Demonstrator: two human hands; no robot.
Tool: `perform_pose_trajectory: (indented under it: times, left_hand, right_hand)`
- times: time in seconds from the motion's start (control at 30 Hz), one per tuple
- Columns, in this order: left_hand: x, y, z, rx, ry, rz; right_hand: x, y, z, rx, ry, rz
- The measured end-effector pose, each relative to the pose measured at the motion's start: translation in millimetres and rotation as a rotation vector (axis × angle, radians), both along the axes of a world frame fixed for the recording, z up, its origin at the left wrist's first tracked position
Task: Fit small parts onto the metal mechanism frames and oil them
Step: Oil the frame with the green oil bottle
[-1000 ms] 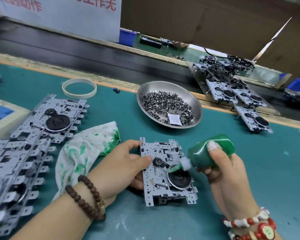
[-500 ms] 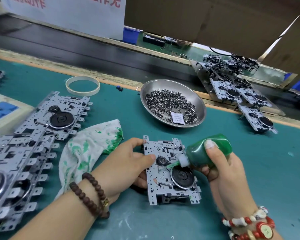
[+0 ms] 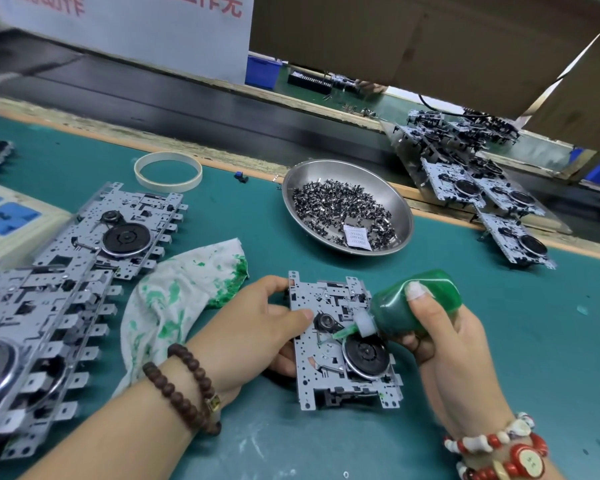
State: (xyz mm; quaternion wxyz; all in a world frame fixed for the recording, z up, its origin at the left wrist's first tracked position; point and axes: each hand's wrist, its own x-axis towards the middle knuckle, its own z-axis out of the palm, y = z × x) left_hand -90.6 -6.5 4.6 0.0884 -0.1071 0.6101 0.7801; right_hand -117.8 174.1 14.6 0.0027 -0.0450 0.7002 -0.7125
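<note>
While the metal mechanism frame (image 3: 340, 341) lies flat on the green mat (image 3: 499, 341), its left edge is gripped by the left hand (image 3: 246, 341), thumb on top and fingers curled beneath. A green oil bottle (image 3: 413, 304) is clasped in the right hand (image 3: 444, 337), tilted down to the left, with its green nozzle tip (image 3: 342, 332) set on the frame between a small grey pulley (image 3: 324, 321) and the black flywheel (image 3: 366, 355). Just left of the frame, a white cloth stained green (image 3: 174, 299) is spread on the mat. Further left of the frame, a row of overlapping frames (image 3: 66, 271) is laid out. Behind the frame, a steel bowl (image 3: 400, 206) filled with small metal parts (image 3: 340, 209) is placed. To the right beyond the bowl, more assembled frames (image 3: 482, 192) are stacked. A white ring (image 3: 168, 171) is seen well behind and to the left of the frame.
</note>
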Motion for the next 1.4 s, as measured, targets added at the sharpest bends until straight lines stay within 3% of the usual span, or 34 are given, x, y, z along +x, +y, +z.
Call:
perform_pose_trajectory:
  times: [0.77,0.97,1.13,1.27,1.3,1.4]
  left_hand:
    - [1,-2,2,-0.007,-0.008,-0.017]
    - [2,0,4,-0.061,-0.017,-0.023]
    - [9,1,6,-0.374,0.032,-0.028]
    - [8,-13,13,-1.044,0.284,0.242]
    - [2,-20,15,-1.137,0.335,0.319]
    - [-23,-43,20,-1.468,0.23,0.286]
  right_hand:
    - [0,0,0,0.018,0.001,0.015]
    - [-2,2,2,-0.16,-0.021,-0.012]
    - [-8,7,1,-0.351,-0.176,-0.003]
    - [-9,8,3,-0.429,-0.247,0.033]
    - [-9,8,3,-0.439,-0.249,0.039]
    - [-8,8,3,-0.442,-0.265,0.067]
